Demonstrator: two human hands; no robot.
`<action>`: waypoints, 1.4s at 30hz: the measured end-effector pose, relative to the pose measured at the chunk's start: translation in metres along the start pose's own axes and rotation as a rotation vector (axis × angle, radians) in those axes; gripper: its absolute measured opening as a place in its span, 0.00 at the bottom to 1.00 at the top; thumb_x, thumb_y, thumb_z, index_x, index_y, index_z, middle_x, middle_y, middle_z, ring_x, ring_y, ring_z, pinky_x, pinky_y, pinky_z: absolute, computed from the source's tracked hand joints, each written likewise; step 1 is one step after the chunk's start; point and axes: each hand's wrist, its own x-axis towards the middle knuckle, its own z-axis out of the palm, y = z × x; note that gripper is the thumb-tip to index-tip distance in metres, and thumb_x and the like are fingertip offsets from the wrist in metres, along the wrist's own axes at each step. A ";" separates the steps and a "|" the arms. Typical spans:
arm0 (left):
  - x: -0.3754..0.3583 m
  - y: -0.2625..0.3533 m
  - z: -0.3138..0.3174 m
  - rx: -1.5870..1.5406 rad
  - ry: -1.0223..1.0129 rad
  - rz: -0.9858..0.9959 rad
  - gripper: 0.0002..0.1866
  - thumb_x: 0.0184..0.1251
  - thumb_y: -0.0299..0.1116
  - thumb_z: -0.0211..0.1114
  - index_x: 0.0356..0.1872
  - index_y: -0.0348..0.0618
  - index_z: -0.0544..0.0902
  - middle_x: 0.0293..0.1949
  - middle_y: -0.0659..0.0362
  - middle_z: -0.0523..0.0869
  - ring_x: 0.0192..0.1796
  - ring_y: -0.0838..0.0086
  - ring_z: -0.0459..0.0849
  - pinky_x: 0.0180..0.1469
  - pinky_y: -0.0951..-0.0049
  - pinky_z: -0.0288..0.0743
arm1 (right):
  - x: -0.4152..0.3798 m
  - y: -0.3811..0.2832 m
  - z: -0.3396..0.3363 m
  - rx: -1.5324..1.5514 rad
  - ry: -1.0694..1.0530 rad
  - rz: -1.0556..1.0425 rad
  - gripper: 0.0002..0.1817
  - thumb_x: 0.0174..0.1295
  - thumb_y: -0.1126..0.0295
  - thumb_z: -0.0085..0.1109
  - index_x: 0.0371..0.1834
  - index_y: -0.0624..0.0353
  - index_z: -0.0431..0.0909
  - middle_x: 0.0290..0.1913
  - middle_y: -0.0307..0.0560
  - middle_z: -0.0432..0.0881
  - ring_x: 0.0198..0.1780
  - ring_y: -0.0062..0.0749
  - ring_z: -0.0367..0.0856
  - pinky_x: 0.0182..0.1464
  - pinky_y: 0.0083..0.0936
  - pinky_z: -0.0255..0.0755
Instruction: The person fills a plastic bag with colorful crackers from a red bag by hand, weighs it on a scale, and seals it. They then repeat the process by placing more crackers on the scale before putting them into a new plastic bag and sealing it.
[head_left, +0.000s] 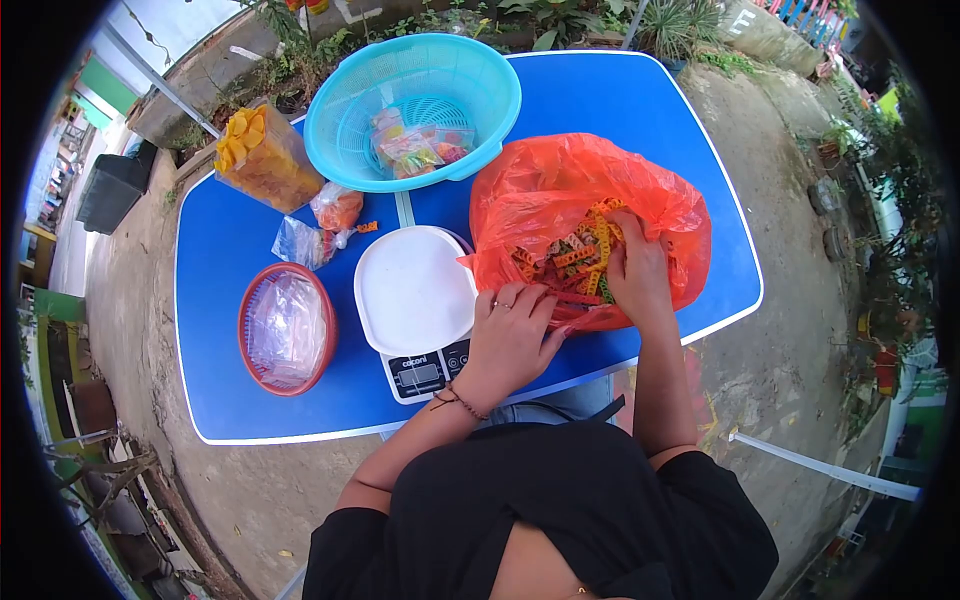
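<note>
A red plastic bag (520,195) lies wide open on the right of the table, filled with colourful ladder-shaped crackers (575,252) in yellow, orange and green. Inside it, my right hand (642,275) has its thumb and fingers curved around some of the yellow crackers; part of the fingers is hidden. My left hand (508,335) is closed on the near edge of the bag, pulling it toward the front. Just left of that hand stands a kitchen scale (418,377) with a white tray (415,290) on top, which holds nothing.
A turquoise basket (340,110) holding small filled packets (420,150) stands at the back. To the left are a bag of yellow chips (262,160), small plastic bags (303,242) and a red basket (328,345) of clear plastic bags (285,325). All rest on a blue table (220,410).
</note>
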 end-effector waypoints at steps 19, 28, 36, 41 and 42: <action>-0.018 -0.043 -0.061 0.020 0.322 -0.208 0.19 0.60 0.29 0.67 0.55 0.50 0.85 0.52 0.64 0.87 0.56 0.69 0.81 0.62 0.62 0.63 | -0.011 -0.102 0.043 0.899 -0.135 -0.047 0.12 0.62 0.85 0.67 0.48 0.65 0.83 0.41 0.44 0.89 0.43 0.26 0.89 0.50 0.23 0.84; -0.056 -0.074 -0.093 0.152 0.403 -0.394 0.18 0.63 0.26 0.66 0.54 0.52 0.87 0.51 0.63 0.88 0.56 0.65 0.82 0.60 0.63 0.65 | 0.000 -0.153 0.089 0.579 -0.127 -0.438 0.10 0.56 0.79 0.69 0.41 0.60 0.82 0.43 0.47 0.87 0.51 0.45 0.84 0.52 0.37 0.79; -0.044 -0.065 -0.087 0.063 0.357 -0.338 0.18 0.62 0.26 0.66 0.53 0.52 0.87 0.50 0.62 0.89 0.55 0.65 0.82 0.59 0.63 0.68 | -0.002 -0.143 0.061 0.602 0.041 -0.485 0.08 0.56 0.82 0.68 0.38 0.62 0.83 0.40 0.48 0.87 0.44 0.43 0.86 0.47 0.34 0.81; -0.015 -0.048 -0.066 -0.114 0.299 -0.131 0.15 0.62 0.25 0.65 0.50 0.46 0.86 0.48 0.58 0.88 0.50 0.60 0.84 0.55 0.63 0.74 | -0.012 -0.099 0.029 0.530 0.076 -0.225 0.08 0.55 0.84 0.67 0.38 0.63 0.83 0.37 0.49 0.87 0.39 0.43 0.87 0.44 0.32 0.81; -0.007 -0.044 -0.063 -0.211 0.261 -0.074 0.15 0.62 0.24 0.64 0.50 0.45 0.85 0.48 0.57 0.88 0.50 0.59 0.85 0.55 0.62 0.75 | -0.013 -0.088 0.023 0.517 0.069 -0.138 0.08 0.55 0.84 0.66 0.38 0.63 0.83 0.37 0.49 0.86 0.38 0.44 0.87 0.43 0.32 0.81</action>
